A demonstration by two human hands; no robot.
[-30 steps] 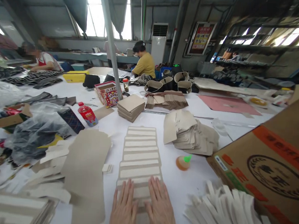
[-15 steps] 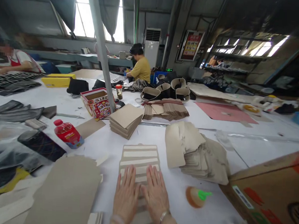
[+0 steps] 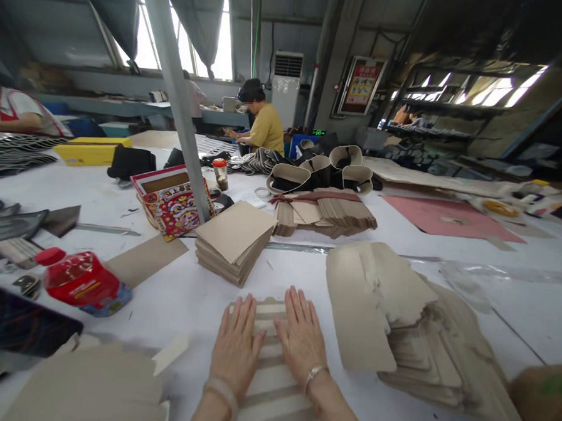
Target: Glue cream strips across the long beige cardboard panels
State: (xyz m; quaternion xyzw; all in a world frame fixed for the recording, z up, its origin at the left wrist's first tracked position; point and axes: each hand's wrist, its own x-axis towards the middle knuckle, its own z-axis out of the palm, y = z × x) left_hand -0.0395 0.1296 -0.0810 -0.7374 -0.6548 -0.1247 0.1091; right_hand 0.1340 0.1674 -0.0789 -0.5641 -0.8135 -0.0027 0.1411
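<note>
A beige panel with pale cross strips [image 3: 272,386] lies on the white table in front of me. My left hand [image 3: 237,346] rests flat on its left side, fingers stretched forward. On the right side of the same panel lies my right hand [image 3: 302,337], palm down, fingers extended and slightly apart. Neither hand grips anything. My palms and fingers hide parts of the strips. Just beyond my left hand stands a stack of beige sheets [image 3: 235,239]. To the right of my right hand is a fanned pile of beige cut pieces [image 3: 425,331].
At the left are a red bottle [image 3: 86,282], a patterned box [image 3: 171,205] by a metal post, and beige sheets [image 3: 87,389]. A cardboard box [image 3: 544,400] is at the right edge. Across the table, a person in yellow [image 3: 266,128] works.
Both hands have slid forward over the panel, toward its far end. The camera view has moved closer, so the bottle and left sheets sit further left and the cut pieces look larger.
</note>
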